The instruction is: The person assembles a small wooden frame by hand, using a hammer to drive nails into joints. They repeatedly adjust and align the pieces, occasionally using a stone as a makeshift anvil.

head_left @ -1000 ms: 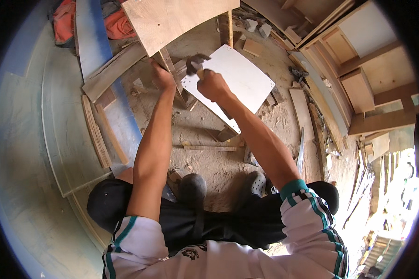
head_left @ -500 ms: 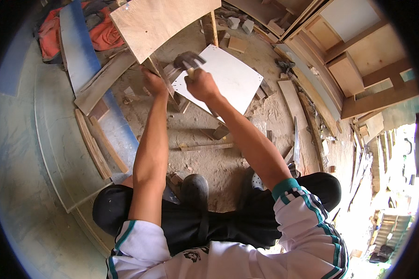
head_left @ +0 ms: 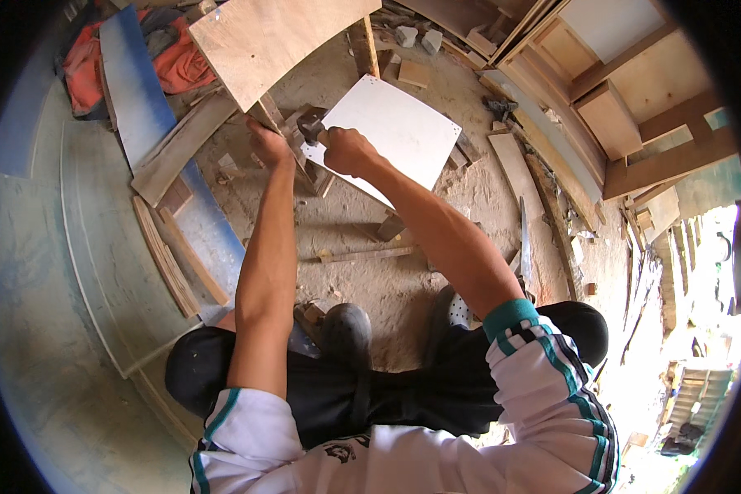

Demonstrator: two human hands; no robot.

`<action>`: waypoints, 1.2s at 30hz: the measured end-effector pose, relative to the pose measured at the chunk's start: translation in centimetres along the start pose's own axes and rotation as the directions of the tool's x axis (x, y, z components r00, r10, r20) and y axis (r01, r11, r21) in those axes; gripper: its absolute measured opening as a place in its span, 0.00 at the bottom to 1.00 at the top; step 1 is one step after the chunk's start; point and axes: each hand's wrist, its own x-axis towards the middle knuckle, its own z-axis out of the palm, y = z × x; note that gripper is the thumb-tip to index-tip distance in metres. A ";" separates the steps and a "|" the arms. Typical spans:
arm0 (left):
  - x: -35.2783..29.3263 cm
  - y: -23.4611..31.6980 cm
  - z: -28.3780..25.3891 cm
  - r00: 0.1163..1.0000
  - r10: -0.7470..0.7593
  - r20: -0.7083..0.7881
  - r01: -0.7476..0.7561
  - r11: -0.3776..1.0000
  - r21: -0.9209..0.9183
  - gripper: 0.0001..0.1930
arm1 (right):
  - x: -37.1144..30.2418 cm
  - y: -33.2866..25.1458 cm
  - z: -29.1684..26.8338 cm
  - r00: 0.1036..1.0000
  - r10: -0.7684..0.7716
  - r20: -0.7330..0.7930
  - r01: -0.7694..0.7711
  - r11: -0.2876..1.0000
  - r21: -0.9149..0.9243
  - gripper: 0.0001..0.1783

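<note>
My right hand (head_left: 352,152) is closed around the handle of a hammer (head_left: 309,127), whose dark head is against or just over the near-left corner of a white board (head_left: 399,132). My left hand (head_left: 270,146) grips an upright wooden piece (head_left: 292,150) below a light plywood panel (head_left: 276,45); its fingertips are partly hidden. The panel rests across this piece and another wooden leg (head_left: 362,48) farther back. Small dark marks dot the white board's corners. I cannot make out a nail under the hammer.
A handsaw (head_left: 524,243) lies to the right, beside long planks (head_left: 547,206). Wooden cabinet frames (head_left: 634,123) stand at the far right. At the left are a blue-and-white panel (head_left: 132,82), loose wood strips (head_left: 191,255) and orange cloth (head_left: 181,62). A thin stick (head_left: 366,254) lies before my shoes (head_left: 346,333).
The hammer has swung down and left, from raised above the white board to its near-left corner. My left hand has stayed on the wooden piece.
</note>
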 end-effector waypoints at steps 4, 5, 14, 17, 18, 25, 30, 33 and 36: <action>0.2 -0.4 0.2 1.000 -0.025 -0.011 0.026 0.998 0.050 0.44 | -0.6 0.1 0.5 0.994 -0.001 -0.109 0.003 1.000 0.022 0.18; 0.1 -0.6 0.0 0.999 -0.032 -0.014 0.033 0.994 0.101 0.44 | -0.9 0.5 0.3 0.999 0.048 0.011 -0.048 0.998 0.029 0.18; 2.4 -3.6 -1.3 0.981 0.166 -0.101 -0.157 0.983 0.095 0.35 | -0.2 0.7 1.1 0.996 -0.064 -0.057 0.063 0.998 -0.023 0.14; -6.3 -5.9 -2.8 0.896 0.432 -0.100 -0.377 0.861 0.341 0.21 | -2.6 3.0 -0.9 0.998 0.057 -0.005 -0.056 0.997 0.052 0.15; -8.3 -6.9 -3.7 0.797 0.601 -0.052 -0.517 0.726 0.453 0.19 | -3.5 3.0 -1.7 0.995 0.091 0.032 -0.093 0.993 0.076 0.15; -12.4 -6.0 1.1 0.649 0.351 0.674 -0.751 0.157 0.641 0.41 | -7.3 10.0 -10.1 0.955 0.288 -0.064 -0.294 0.948 -0.119 0.15; -10.7 -1.5 5.8 0.807 -0.351 0.474 -0.533 -0.090 0.841 0.57 | -11.6 15.8 -14.4 0.884 0.416 -0.215 -0.441 0.894 -0.082 0.16; -10.8 -1.8 8.0 0.774 -0.502 0.386 -0.517 -0.148 0.843 0.62 | -12.9 17.4 -15.0 0.793 0.582 -0.179 -0.574 0.813 0.102 0.15; -7.0 -5.8 8.7 0.726 -0.542 0.423 -0.598 -0.195 0.777 0.65 | -13.9 16.6 -14.3 0.751 0.638 -0.169 -0.608 0.769 0.197 0.14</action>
